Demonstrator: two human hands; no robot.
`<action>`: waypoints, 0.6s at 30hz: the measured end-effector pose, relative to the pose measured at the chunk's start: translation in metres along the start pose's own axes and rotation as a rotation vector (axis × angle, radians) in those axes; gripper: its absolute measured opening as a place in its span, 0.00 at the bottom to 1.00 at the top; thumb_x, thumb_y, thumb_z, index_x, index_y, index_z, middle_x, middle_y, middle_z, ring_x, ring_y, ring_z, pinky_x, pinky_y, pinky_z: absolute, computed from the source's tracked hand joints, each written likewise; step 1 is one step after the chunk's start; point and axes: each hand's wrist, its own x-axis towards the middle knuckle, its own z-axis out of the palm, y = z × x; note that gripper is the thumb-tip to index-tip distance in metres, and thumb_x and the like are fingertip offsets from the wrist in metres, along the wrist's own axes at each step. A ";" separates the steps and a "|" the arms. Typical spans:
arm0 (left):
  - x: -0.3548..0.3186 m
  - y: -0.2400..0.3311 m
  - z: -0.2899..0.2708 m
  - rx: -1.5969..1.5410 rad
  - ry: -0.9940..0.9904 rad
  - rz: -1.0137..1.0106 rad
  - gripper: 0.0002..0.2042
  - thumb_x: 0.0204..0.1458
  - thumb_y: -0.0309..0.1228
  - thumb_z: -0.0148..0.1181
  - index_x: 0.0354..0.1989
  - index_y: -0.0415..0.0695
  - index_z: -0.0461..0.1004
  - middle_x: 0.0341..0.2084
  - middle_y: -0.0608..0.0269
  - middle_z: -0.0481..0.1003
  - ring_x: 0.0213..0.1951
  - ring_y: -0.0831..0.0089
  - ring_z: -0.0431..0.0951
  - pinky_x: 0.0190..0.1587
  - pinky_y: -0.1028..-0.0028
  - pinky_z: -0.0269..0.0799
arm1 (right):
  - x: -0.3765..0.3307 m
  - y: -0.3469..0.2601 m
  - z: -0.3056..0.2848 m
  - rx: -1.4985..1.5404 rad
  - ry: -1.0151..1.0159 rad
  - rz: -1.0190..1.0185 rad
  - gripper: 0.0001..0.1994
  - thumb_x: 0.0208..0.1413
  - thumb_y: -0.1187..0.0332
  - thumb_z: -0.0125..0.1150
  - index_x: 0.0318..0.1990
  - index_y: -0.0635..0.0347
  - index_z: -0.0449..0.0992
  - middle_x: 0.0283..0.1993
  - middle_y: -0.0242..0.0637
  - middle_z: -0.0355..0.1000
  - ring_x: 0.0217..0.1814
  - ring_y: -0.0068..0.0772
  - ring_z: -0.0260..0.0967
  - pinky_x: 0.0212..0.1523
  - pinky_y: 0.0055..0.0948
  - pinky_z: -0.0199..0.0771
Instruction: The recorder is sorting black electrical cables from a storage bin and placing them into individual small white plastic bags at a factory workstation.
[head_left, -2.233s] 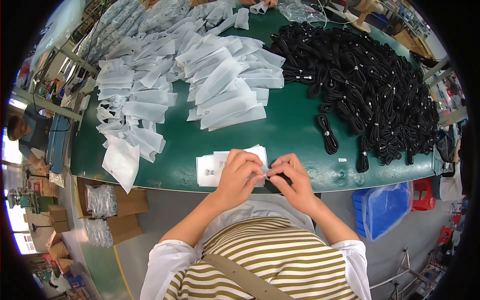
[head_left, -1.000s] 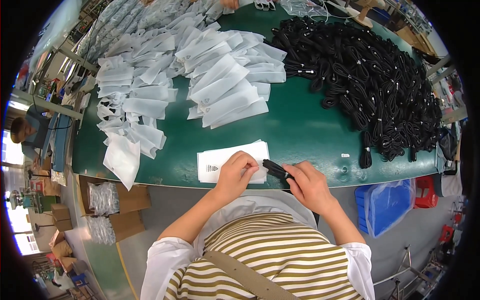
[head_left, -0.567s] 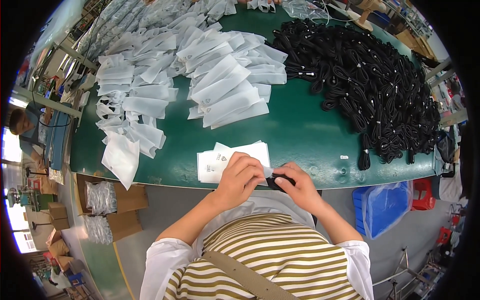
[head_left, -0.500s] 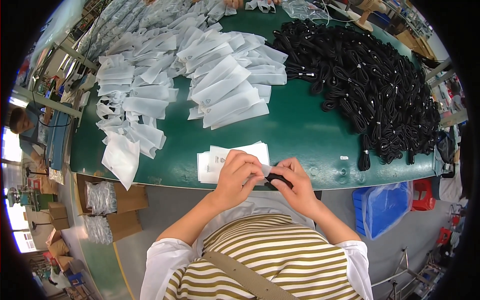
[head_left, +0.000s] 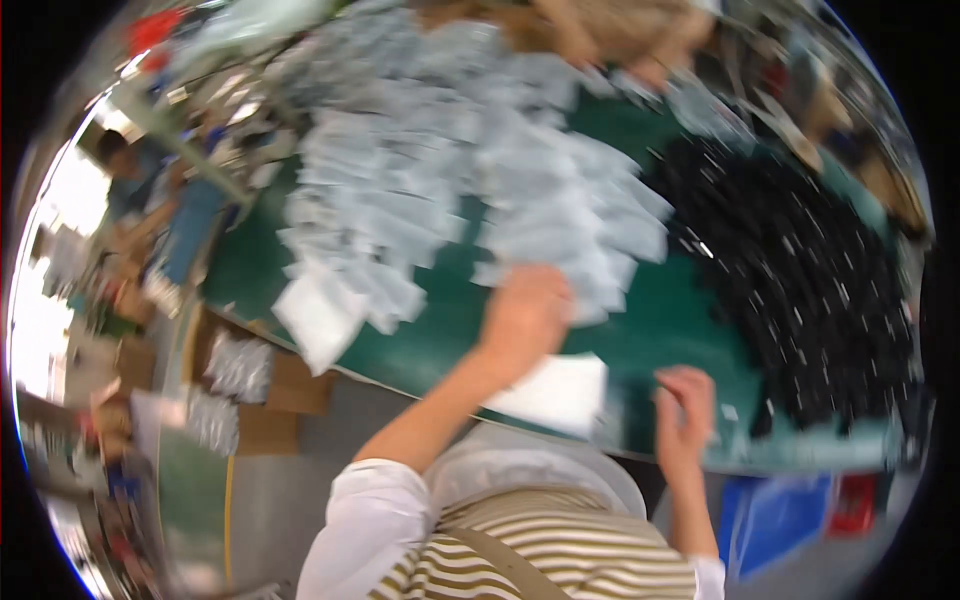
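Observation:
My left hand point(head_left: 530, 312), smeared by motion, is at the near end of a heap of frosted white plastic bags point(head_left: 560, 200). Its fingers are too blurred to show whether they grip a bag. Just below that hand lies a stack of flat white bags point(head_left: 555, 392) by the table's front edge. My right hand point(head_left: 686, 415) is over the table to the right of the stack, thumb and fingers apart, with nothing visible in it. Right of it spreads a large pile of coiled black cables point(head_left: 800, 290).
A second heap of white bags point(head_left: 370, 200) covers the left of the green table point(head_left: 450, 345). Across the table are another person's hands point(head_left: 640, 65). Cardboard boxes point(head_left: 270, 430) with clear-wrapped goods stand low at left, and a blue bin point(head_left: 780, 515) at lower right.
My hands have parted from a black cable and a translucent bag held together over the stack. The left moved up to the bag heap, the right sideways to the right. The view has swung.

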 end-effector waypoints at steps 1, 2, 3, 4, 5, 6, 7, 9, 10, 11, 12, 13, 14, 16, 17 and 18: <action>-0.005 -0.008 0.018 0.096 -0.062 0.027 0.18 0.38 0.36 0.69 0.39 0.45 0.75 0.48 0.52 0.70 0.55 0.49 0.67 0.56 0.47 0.61 | 0.001 0.005 -0.014 -0.133 0.040 -0.036 0.08 0.53 0.80 0.55 0.40 0.64 0.75 0.41 0.43 0.70 0.46 0.40 0.68 0.48 0.31 0.69; -0.003 0.002 0.025 0.230 -0.259 0.025 0.33 0.33 0.43 0.73 0.52 0.48 0.72 0.62 0.48 0.59 0.67 0.42 0.50 0.59 0.33 0.50 | -0.007 0.022 -0.035 -0.305 0.071 -0.023 0.08 0.54 0.80 0.54 0.41 0.64 0.75 0.44 0.44 0.70 0.48 0.41 0.68 0.51 0.33 0.68; -0.010 0.001 0.033 0.250 -0.333 0.007 0.39 0.32 0.45 0.73 0.58 0.50 0.67 0.66 0.48 0.52 0.69 0.43 0.43 0.59 0.30 0.47 | -0.018 0.036 -0.050 -0.308 0.129 0.089 0.10 0.56 0.79 0.53 0.44 0.65 0.75 0.47 0.44 0.68 0.49 0.40 0.68 0.53 0.33 0.67; -0.015 -0.008 0.038 0.267 -0.408 -0.018 0.46 0.31 0.48 0.74 0.64 0.52 0.62 0.69 0.48 0.45 0.71 0.43 0.37 0.58 0.27 0.44 | -0.023 0.050 -0.065 -0.427 0.164 0.050 0.10 0.58 0.78 0.52 0.46 0.65 0.74 0.48 0.45 0.67 0.49 0.39 0.67 0.53 0.32 0.68; -0.017 -0.014 0.042 0.267 -0.427 -0.008 0.47 0.33 0.49 0.73 0.66 0.54 0.59 0.70 0.49 0.42 0.71 0.43 0.35 0.58 0.27 0.44 | -0.028 0.069 -0.086 -0.755 0.222 -0.076 0.12 0.59 0.76 0.54 0.50 0.64 0.73 0.46 0.39 0.69 0.45 0.31 0.68 0.45 0.25 0.70; -0.020 -0.022 0.043 0.262 -0.453 -0.005 0.49 0.34 0.50 0.72 0.69 0.57 0.55 0.71 0.51 0.39 0.71 0.43 0.34 0.58 0.27 0.44 | -0.028 0.065 -0.102 -0.976 0.223 -0.136 0.13 0.58 0.67 0.57 0.49 0.60 0.73 0.40 0.41 0.70 0.39 0.36 0.69 0.37 0.32 0.71; -0.019 -0.031 0.041 0.293 -0.434 -0.027 0.49 0.34 0.50 0.72 0.69 0.57 0.55 0.71 0.51 0.39 0.71 0.43 0.34 0.58 0.27 0.44 | -0.027 0.061 -0.113 -1.207 0.234 -0.192 0.17 0.56 0.57 0.61 0.47 0.57 0.73 0.34 0.43 0.71 0.33 0.41 0.70 0.28 0.39 0.72; -0.015 -0.044 0.041 0.275 -0.430 0.092 0.47 0.37 0.53 0.70 0.69 0.58 0.54 0.72 0.53 0.39 0.71 0.45 0.33 0.59 0.28 0.45 | -0.037 0.071 -0.121 -1.176 0.184 -0.060 0.17 0.55 0.57 0.62 0.47 0.57 0.73 0.35 0.46 0.71 0.36 0.47 0.69 0.31 0.43 0.71; -0.010 -0.049 0.044 0.260 -0.432 0.163 0.47 0.38 0.54 0.68 0.69 0.59 0.53 0.72 0.54 0.39 0.71 0.46 0.33 0.59 0.29 0.46 | -0.043 0.077 -0.126 -1.167 0.134 0.105 0.17 0.54 0.57 0.63 0.47 0.57 0.73 0.37 0.49 0.70 0.38 0.52 0.69 0.34 0.48 0.71; -0.005 -0.055 0.047 0.270 -0.423 0.158 0.47 0.38 0.54 0.68 0.69 0.59 0.53 0.72 0.54 0.39 0.71 0.46 0.33 0.59 0.29 0.46 | -0.045 0.081 -0.128 -1.157 0.081 0.271 0.18 0.53 0.56 0.63 0.46 0.57 0.73 0.38 0.52 0.70 0.41 0.57 0.68 0.38 0.52 0.70; -0.001 -0.061 0.051 0.276 -0.415 0.190 0.46 0.38 0.54 0.68 0.69 0.59 0.54 0.72 0.54 0.39 0.71 0.46 0.34 0.58 0.29 0.47 | -0.045 0.085 -0.128 -1.152 0.085 0.260 0.18 0.53 0.56 0.63 0.46 0.57 0.73 0.38 0.52 0.70 0.41 0.57 0.68 0.38 0.52 0.70; 0.004 -0.066 0.055 0.281 -0.409 0.224 0.46 0.39 0.55 0.68 0.69 0.59 0.54 0.72 0.55 0.39 0.71 0.47 0.34 0.58 0.30 0.48 | -0.045 0.089 -0.127 -1.131 0.110 0.227 0.17 0.54 0.58 0.62 0.46 0.56 0.73 0.38 0.51 0.70 0.40 0.56 0.68 0.37 0.51 0.70; 0.008 -0.070 0.060 0.282 -0.405 0.261 0.46 0.39 0.55 0.67 0.69 0.59 0.54 0.72 0.55 0.39 0.71 0.47 0.35 0.57 0.30 0.49 | -0.045 0.091 -0.126 -1.112 0.136 0.197 0.16 0.54 0.59 0.62 0.46 0.56 0.73 0.37 0.51 0.70 0.39 0.55 0.69 0.36 0.50 0.70; 0.016 -0.080 0.068 0.288 -0.400 0.279 0.45 0.39 0.55 0.67 0.69 0.60 0.54 0.72 0.55 0.39 0.71 0.48 0.35 0.57 0.31 0.50 | -0.044 0.093 -0.122 -1.094 0.167 0.165 0.14 0.54 0.61 0.61 0.45 0.56 0.73 0.36 0.50 0.70 0.38 0.54 0.69 0.36 0.49 0.71; 0.020 -0.083 0.071 0.289 -0.402 0.291 0.45 0.40 0.55 0.67 0.69 0.60 0.55 0.72 0.55 0.39 0.71 0.49 0.36 0.57 0.31 0.51 | -0.042 0.088 -0.119 -1.092 0.168 0.195 0.14 0.54 0.62 0.60 0.46 0.56 0.73 0.37 0.50 0.70 0.37 0.54 0.70 0.36 0.47 0.71; 0.023 -0.086 0.074 0.290 -0.403 0.303 0.45 0.40 0.56 0.66 0.69 0.60 0.55 0.72 0.55 0.39 0.71 0.49 0.36 0.57 0.32 0.51 | -0.041 0.084 -0.116 -1.090 0.168 0.226 0.13 0.54 0.64 0.59 0.46 0.56 0.74 0.38 0.50 0.71 0.37 0.54 0.70 0.37 0.46 0.72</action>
